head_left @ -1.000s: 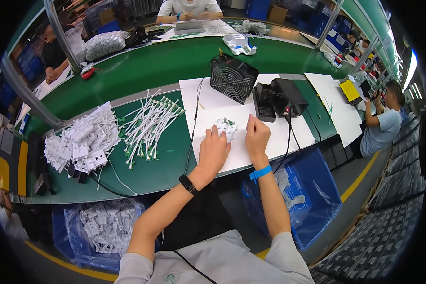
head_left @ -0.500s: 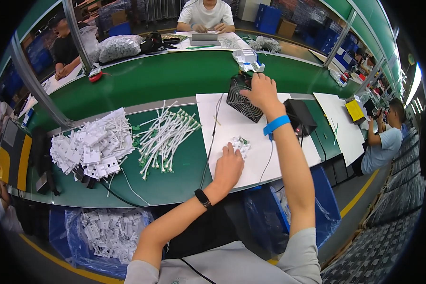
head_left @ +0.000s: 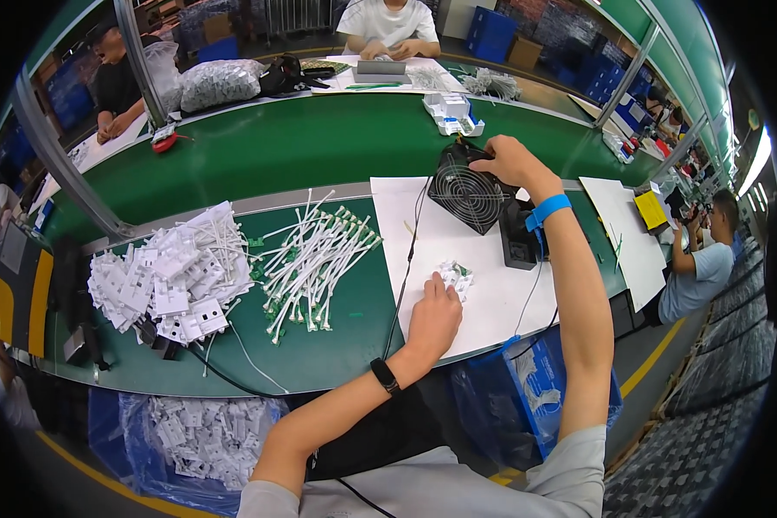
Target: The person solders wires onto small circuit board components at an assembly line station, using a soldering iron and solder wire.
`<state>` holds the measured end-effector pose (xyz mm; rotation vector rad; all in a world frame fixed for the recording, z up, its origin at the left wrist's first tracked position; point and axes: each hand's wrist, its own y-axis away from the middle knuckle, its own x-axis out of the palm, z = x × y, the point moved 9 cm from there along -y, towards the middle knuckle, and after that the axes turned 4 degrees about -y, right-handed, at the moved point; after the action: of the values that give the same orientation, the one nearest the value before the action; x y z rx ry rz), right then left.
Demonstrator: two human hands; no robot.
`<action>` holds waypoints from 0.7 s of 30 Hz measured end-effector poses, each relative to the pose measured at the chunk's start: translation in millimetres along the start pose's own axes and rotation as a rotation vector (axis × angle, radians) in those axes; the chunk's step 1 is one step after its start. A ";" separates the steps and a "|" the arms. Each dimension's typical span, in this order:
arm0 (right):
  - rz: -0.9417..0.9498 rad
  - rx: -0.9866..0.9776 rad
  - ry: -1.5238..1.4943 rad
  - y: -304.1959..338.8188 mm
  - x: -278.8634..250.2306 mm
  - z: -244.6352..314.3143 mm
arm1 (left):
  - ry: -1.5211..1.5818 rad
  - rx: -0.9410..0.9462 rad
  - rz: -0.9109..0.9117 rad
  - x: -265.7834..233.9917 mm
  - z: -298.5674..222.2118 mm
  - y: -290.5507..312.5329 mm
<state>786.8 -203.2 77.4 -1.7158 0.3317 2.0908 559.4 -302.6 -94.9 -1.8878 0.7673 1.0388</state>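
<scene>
My right hand is closed on the upper right edge of a black fan with a round wire guard, which stands tilted on the white sheet. Just below it is a black box, partly hidden by my right wrist and forearm. My left hand lies lower on the sheet, its fingers together and bent, the tips against a small white plastic part with green bits. How firmly they grip it is hard to see. A black cable runs down the sheet left of the fan.
To the left lie a heap of white plastic housings and a spread bundle of white cables. Blue lined bins stand below the table edge. A white tray-like part sits on the green belt. Across it a person works.
The fan has turned, its guard now facing me more, and my right hand has shifted to its right edge. The black box has turned and sits closer to the fan. My left hand stays by the white part.
</scene>
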 end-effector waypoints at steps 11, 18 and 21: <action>-0.034 -0.039 -0.019 -6.8 -4.7 -3.3 | -0.071 0.000 0.019 -6.5 -6.0 -6.9; 0.002 -0.049 -0.011 -22.5 -5.0 -15.5 | -0.034 -0.033 0.076 -7.3 -15.0 -11.5; -0.004 -0.065 -0.017 -28.9 -6.9 -19.6 | -0.050 -0.020 0.058 -6.3 -17.4 -11.6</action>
<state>818.2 -187.2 82.1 -1.7322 0.2575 2.1338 572.1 -311.6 -79.6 -1.8588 0.7888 1.1293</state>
